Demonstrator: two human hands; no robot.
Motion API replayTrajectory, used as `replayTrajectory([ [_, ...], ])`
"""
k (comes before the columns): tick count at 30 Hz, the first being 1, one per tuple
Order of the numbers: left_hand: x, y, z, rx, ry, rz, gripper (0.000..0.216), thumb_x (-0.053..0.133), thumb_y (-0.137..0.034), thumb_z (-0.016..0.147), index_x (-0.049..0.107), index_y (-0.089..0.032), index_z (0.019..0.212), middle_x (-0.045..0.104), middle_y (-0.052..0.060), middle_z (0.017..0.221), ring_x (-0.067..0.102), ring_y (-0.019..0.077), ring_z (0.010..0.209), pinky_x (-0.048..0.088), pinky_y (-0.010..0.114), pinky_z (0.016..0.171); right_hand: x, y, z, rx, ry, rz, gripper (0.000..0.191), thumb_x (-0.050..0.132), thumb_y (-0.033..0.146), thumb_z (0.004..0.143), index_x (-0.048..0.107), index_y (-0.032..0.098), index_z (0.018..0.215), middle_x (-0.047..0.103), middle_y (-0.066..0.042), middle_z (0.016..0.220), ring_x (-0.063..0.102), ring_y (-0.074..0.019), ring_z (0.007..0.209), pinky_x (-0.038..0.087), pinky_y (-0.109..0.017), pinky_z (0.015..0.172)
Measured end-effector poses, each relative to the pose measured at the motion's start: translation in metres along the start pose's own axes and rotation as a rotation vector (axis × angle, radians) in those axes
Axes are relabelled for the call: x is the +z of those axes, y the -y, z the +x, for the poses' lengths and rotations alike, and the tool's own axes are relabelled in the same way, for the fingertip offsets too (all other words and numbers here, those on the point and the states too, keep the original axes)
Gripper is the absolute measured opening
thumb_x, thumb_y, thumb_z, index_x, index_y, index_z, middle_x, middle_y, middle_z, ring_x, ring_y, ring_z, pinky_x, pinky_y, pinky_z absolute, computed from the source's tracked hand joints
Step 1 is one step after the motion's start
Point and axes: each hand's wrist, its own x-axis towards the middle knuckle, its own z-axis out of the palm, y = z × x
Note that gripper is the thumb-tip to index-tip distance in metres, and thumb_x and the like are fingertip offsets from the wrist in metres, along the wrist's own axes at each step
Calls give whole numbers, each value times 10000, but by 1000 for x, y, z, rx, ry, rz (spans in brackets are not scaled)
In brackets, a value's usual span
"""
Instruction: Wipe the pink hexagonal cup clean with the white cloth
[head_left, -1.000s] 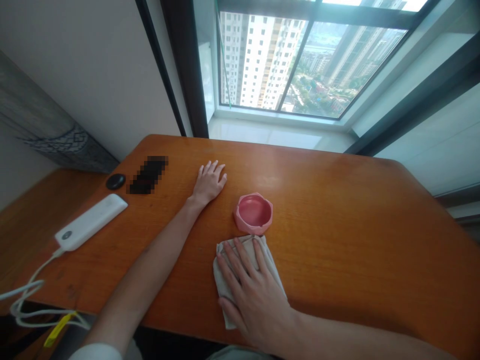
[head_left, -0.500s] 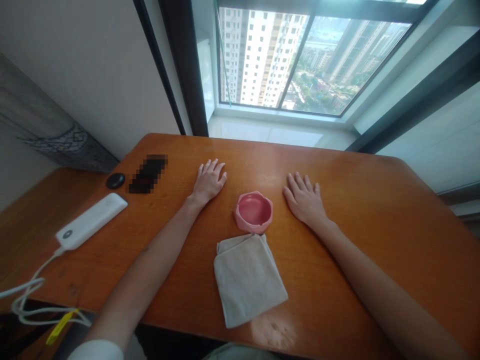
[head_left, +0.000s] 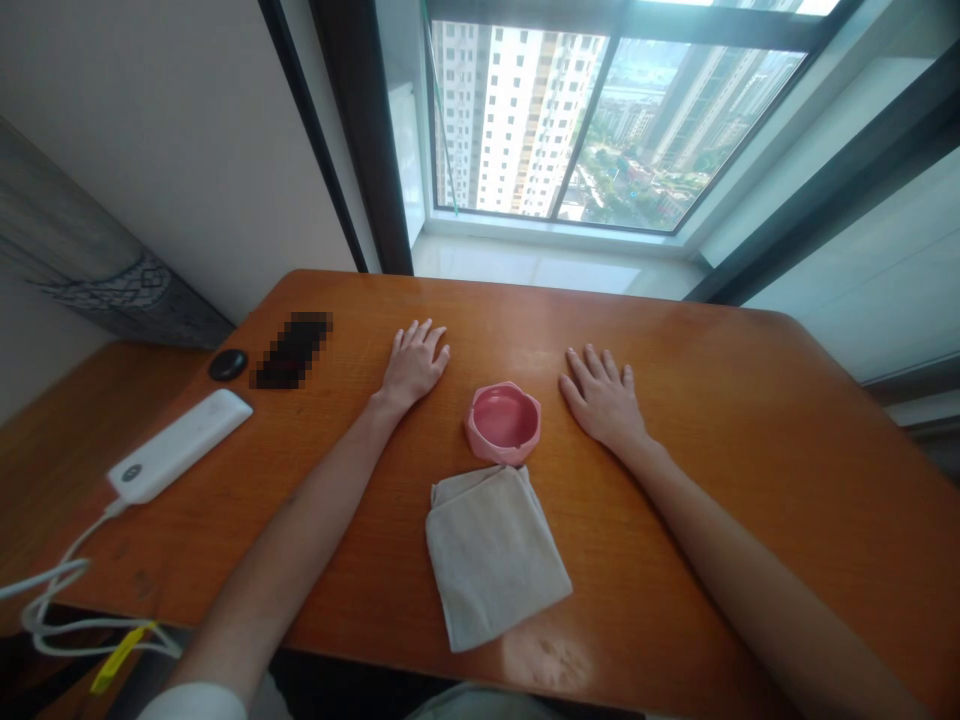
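While both hands lie flat on table [head_left: 750, 420]: one pink bowl [head_left: 502, 421], one folded grey cloth [head_left: 491, 552] just near of it. Left hand [head_left: 411, 368] left of bowl, right hand [head_left: 602, 399] right of it, palms down, fingers spread, holding nothing. Since earlier frame, right hand off cloth, now far-right.

High-rise flat: wooden desk [head_left: 675, 420] beside tower-view window [head_left: 600, 120].

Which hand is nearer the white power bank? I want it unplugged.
Left. The left hand lies flat on the table right of the white power bank; the right hand rests farther right, beyond the pink bowl.
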Motion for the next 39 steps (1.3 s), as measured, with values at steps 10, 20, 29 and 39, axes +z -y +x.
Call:
replayTrajectory([
  [10,-1,-1,0,-5,-4,7,611,477,-400,1233,636,-182,1782,504,145,1952,430,377,1865,289,600,1574,-3,1,-1,1,3,-25,756,262,548,1266,466,209,1910,434,-198,1999,395,-462,1862,315,-766,1489],
  [20,-4,-3,-2,-14,5,7,613,471,-400,1235,626,-181,1786,495,143,1959,414,371,1873,281,589,1578,-5,3,-3,4,2,9,749,274,547,1266,480,205,1899,430,-203,2000,388,-473,1864,308,-785,1494],
  [29,-3,0,-1,1,-8,-7,624,461,-420,1229,631,-183,1781,508,151,1950,426,379,1866,287,601,1576,-28,11,-18,-53,-294,232,649,391,383,1247,657,31,1723,573,-305,1877,521,-518,1781,432,-736,1474],
  [39,0,5,-2,-2,-15,1,613,477,-413,1230,632,-202,1785,501,139,1955,429,374,1864,292,602,1572,-44,95,-213,-898,-135,199,943,676,543,1088,496,31,1859,584,-218,1881,523,-450,1809,531,-680,1458],
])
